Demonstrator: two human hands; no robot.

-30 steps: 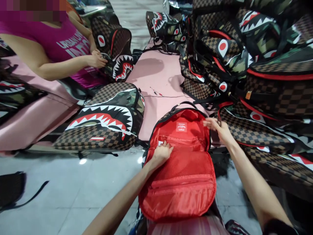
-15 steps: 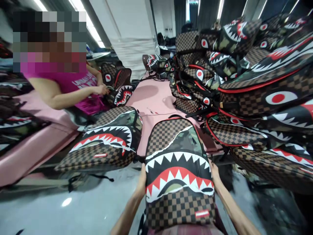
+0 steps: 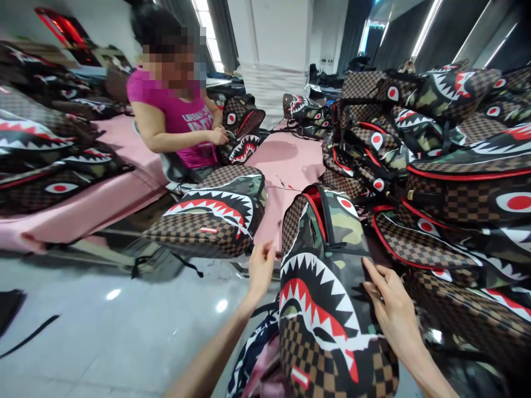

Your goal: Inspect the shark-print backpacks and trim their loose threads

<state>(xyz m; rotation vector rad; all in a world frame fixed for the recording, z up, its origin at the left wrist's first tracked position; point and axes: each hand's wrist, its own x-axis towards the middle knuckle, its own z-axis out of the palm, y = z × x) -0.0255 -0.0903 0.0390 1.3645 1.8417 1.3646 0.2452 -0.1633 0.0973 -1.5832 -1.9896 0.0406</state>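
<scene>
A backpack (image 3: 319,298) with a shark-mouth print, brown checks and camouflage stands tilted before me, its side turned towards my right. Near its top a red-edged zip opening gapes a little. My right hand (image 3: 390,298) lies against the camouflage side, fingers stretched out and touching it. Just left of the backpack is my left hand (image 3: 261,271), fingers loosely bent and apart, with nothing visible in them. Another shark-print backpack (image 3: 211,213) lies beyond my left hand on the table edge.
A pink-covered table (image 3: 282,152) runs away from me. Shark-print backpacks (image 3: 452,160) are piled along its right side, more at far left (image 3: 37,143). Across the table, a person in a magenta shirt (image 3: 166,116) handles a backpack (image 3: 243,124). Straps (image 3: 188,265) hang over the shiny floor.
The backpack has turned from front-on to show its camouflage side. My left hand has come off its edge; my right hand has moved onto the side. The view has swung left.
</scene>
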